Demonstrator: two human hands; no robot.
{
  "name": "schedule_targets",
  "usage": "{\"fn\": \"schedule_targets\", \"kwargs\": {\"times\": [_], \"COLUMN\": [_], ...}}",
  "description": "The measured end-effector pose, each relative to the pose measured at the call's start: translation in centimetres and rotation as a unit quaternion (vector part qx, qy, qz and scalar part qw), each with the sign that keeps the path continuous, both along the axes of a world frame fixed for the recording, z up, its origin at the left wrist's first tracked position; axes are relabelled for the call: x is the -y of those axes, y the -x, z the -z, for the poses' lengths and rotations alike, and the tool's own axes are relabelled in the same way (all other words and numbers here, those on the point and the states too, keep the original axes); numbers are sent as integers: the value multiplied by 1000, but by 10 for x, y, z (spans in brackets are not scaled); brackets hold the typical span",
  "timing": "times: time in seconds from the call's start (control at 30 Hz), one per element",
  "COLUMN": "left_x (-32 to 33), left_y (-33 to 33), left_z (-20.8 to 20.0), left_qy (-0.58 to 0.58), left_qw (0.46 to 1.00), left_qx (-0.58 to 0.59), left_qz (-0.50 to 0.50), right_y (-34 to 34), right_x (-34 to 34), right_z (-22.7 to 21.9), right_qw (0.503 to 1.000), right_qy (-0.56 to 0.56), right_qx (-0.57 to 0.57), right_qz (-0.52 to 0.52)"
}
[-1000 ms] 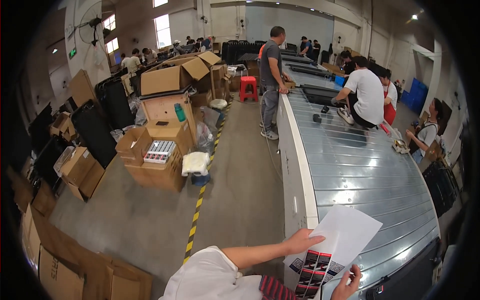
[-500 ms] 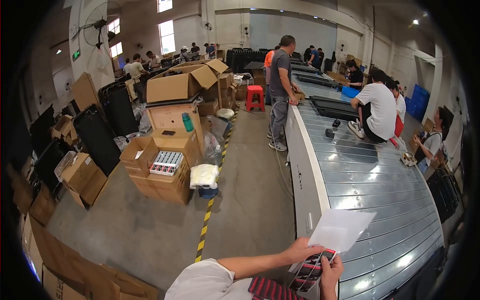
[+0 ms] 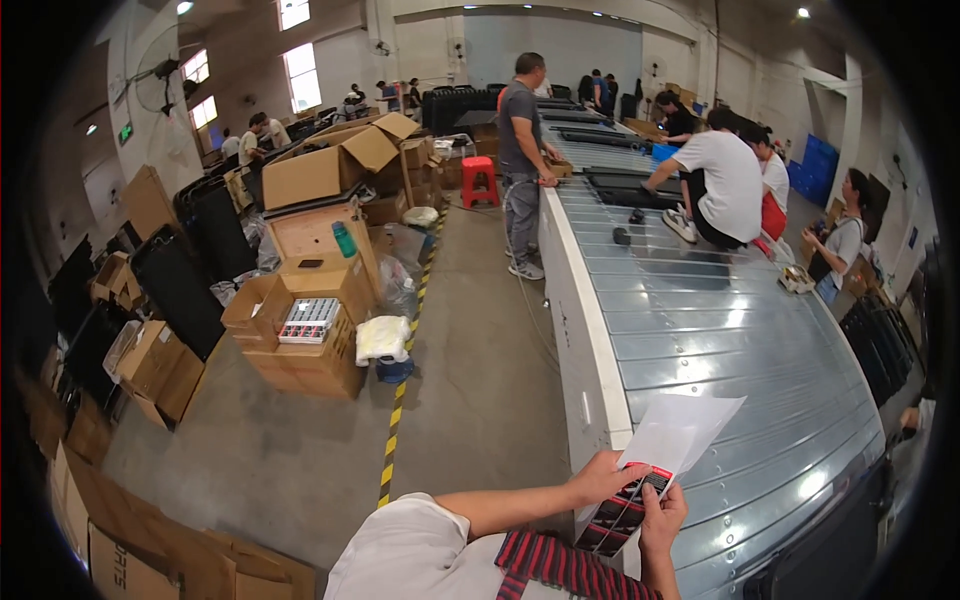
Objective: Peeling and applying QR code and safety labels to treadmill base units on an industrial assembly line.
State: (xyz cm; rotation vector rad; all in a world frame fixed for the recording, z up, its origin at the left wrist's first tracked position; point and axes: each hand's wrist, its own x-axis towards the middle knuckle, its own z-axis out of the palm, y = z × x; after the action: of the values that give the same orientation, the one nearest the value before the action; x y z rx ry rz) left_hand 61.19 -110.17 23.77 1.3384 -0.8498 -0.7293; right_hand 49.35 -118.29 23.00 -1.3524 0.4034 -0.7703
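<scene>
Close in front of me, both hands hold a sheet of black and red labels (image 3: pixel 612 517). A blank white sheet (image 3: pixel 690 432) sticks out beyond it, over the near end of the metal slatted conveyor (image 3: pixel 740 350). My left hand (image 3: pixel 598 480) grips the upper left edge, its fingers closed with the thumb on top. On the right edge, my right hand (image 3: pixel 661 515) is closed too, its thumb against the printed face. Whether the white and printed parts are one piece, I cannot tell. Part of the label sheet is hidden behind my fingers.
A person in grey (image 3: pixel 522 130) stands left of the conveyor. Another in white (image 3: pixel 715 185) crouches on it beside black frames (image 3: pixel 625 187). Cardboard boxes (image 3: pixel 305 370), one bearing a tray of small parts (image 3: pixel 309 320), stand left of the striped floor line (image 3: pixel 397 430). A red stool (image 3: pixel 479 182) stands farther back.
My view has swung to the right. The label sheet has tilted so its printed face shows more fully. Both hands keep their hold. The crouching person's arm now reaches toward the black frames.
</scene>
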Motion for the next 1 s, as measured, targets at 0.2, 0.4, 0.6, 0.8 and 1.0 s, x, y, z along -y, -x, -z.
{"fn": "schedule_targets", "kwargs": {"times": [0.2, 0.4, 0.6, 0.8, 1.0], "left_x": [58, 99, 132, 139, 152], "left_y": [35, 49, 66, 56, 43], "left_z": [23, 5, 18, 31, 52], "left_qy": [-157, -75, -32, 40, 42], "left_qw": [983, 996, 986, 965, 953], "left_qx": [83, -9, -36, -106, -132], "left_qz": [54, 38, 160, 235, 268], "right_y": [67, 178, 227, 202, 177], "right_x": [38, 74, -27, -90, -108], "right_z": [7, -99, -193, -174, -157], "right_qw": [977, 913, 790, 785, 795], "right_qy": [125, 308, 460, 487, 481], "right_qx": [-127, 140, 401, 361, 349], "right_qz": [114, 228, 61, 128, 121]}}
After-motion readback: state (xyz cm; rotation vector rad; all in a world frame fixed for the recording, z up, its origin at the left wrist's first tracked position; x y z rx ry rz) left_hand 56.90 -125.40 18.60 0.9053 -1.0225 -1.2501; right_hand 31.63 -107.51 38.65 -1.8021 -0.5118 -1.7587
